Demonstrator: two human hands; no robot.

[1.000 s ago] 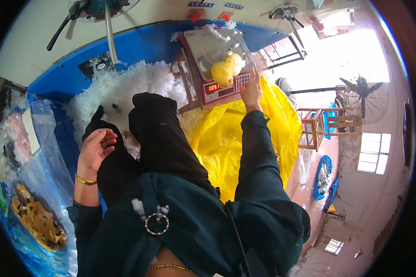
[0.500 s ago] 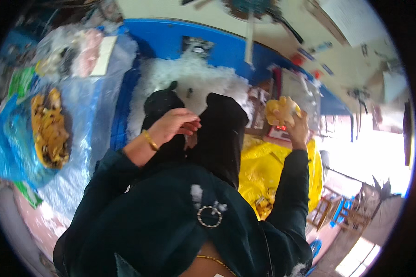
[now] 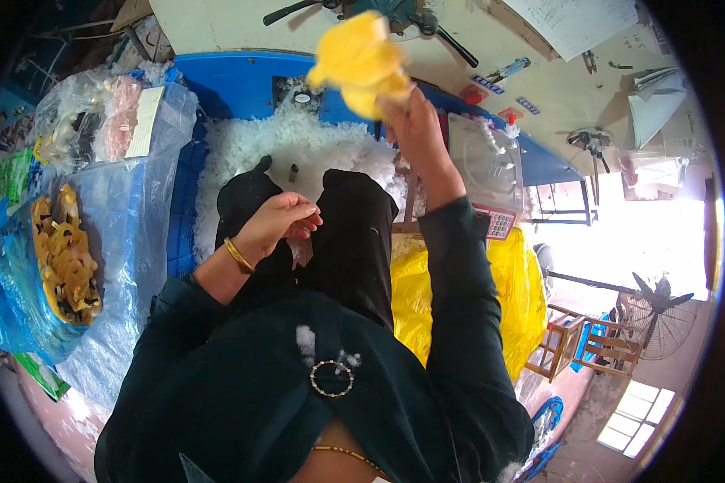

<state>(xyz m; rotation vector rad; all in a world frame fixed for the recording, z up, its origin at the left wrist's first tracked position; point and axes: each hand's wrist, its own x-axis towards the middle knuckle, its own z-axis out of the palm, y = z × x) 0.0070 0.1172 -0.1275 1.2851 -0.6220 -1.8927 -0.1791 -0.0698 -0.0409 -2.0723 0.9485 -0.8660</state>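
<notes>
A yellow plush toy (image 3: 364, 68), smeared by motion, is gripped by its lower end in my right hand (image 3: 419, 133). That arm reaches forward and holds the toy up over the blue front edge of the workbench. Above my lap, my left hand (image 3: 280, 219) hovers with its fingers loosely curled and slightly apart; I see nothing in it. At the far left, several yellow-and-black plush pieces (image 3: 68, 266) lie in an open blue plastic bag (image 3: 8, 266).
White stuffing (image 3: 322, 133) fills the blue trough (image 3: 242, 84) beyond my knees. A yellow plastic bag (image 3: 507, 298) lies at my right. On the pale bench (image 3: 532, 48) are a machine with black handles (image 3: 459, 52), papers, and red buttons (image 3: 474, 95). A fan (image 3: 660, 314) stands behind.
My right hand has carried the yellow plush toy from the right side forward and left, up over the bench edge. My left hand stays over my lap. The whole view has shifted slightly.
</notes>
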